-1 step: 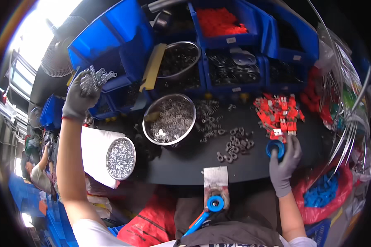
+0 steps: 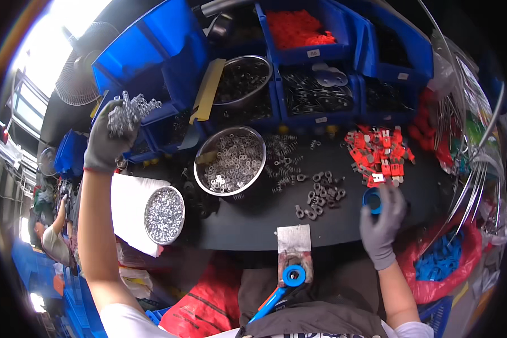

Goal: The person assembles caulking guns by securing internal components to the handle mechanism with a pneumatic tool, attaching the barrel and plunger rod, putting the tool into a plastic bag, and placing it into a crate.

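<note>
My left hand [image 2: 108, 141], in a grey glove, is raised at the left, closed around a bunch of small metal springs [image 2: 130, 112] that stick out past its fingers. My right hand [image 2: 384, 222], also gloved, is by a small blue cup [image 2: 372, 201] on the dark table. Its thumb and fingers are apart, and nothing shows between them. Just beyond the cup lies a pile of red plastic pieces with metal parts [image 2: 379, 155]. In front of my body, a tool with a blue handle and round blue end [image 2: 293, 276] rests by a metal block [image 2: 294, 239].
A steel bowl of metal rings [image 2: 231, 160] stands mid-table, with loose springs [image 2: 281, 155] and metal eyelets [image 2: 321, 194] beside it. A dish of shiny small parts [image 2: 164, 215] sits left. Blue bins [image 2: 321, 121] line the back. A red bag of blue pieces [image 2: 439, 262] stands right.
My right thumb has come out of the blue cup, and the hand has shifted slightly left. My left hand still holds the springs, nearly in place.
</note>
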`<state>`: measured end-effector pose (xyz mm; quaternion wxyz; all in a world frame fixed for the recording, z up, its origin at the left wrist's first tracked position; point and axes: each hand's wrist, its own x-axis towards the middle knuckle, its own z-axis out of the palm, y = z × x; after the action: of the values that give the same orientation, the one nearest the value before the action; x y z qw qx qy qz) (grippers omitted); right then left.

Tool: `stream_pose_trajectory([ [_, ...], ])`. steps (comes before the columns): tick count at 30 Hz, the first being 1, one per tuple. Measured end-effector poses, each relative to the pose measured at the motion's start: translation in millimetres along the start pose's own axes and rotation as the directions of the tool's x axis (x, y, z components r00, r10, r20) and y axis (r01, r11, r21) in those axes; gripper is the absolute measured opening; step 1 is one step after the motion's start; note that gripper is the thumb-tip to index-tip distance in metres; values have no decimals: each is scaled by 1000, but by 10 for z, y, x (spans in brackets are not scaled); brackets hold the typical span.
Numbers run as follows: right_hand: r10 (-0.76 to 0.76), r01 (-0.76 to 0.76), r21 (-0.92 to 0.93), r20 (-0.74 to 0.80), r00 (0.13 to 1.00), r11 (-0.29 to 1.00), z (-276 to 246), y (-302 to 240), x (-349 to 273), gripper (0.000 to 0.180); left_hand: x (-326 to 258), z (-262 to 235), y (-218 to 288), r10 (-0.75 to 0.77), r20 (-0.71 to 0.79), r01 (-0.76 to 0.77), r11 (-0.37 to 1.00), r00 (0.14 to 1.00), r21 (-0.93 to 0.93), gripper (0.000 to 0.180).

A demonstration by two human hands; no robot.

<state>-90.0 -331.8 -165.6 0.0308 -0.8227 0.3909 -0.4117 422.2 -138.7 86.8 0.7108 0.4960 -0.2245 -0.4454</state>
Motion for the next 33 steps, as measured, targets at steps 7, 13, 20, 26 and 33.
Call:
stream_pose_trajectory([
  [7, -692, 563, 414, 304, 655, 715, 467, -669, 119, 33, -961, 935, -1674, 507, 458, -598, 149, 730, 788, 43],
  [13, -664, 644, 232, 466, 584, 729, 882, -652, 345, 40, -945, 1460, -3037, -54, -105, 46, 996, 993, -79, 33],
  [20, -431, 540, -119, 470, 770, 833, 668, -530, 328, 44, -741, 1386, -3506, 493, 427, -551, 134, 758, 824, 55],
  [26, -326, 284, 319, 86, 941, 904, 371, -646, -162, 38, -724, 1369, -3472, 292, 380, -404, 28, 878, 914, 103],
  [33, -307, 195, 464, 177, 935, 864, 210, -533, -222, 25, -1210, 1119, -3407, 367, 303, -372, 134, 879, 918, 105],
])
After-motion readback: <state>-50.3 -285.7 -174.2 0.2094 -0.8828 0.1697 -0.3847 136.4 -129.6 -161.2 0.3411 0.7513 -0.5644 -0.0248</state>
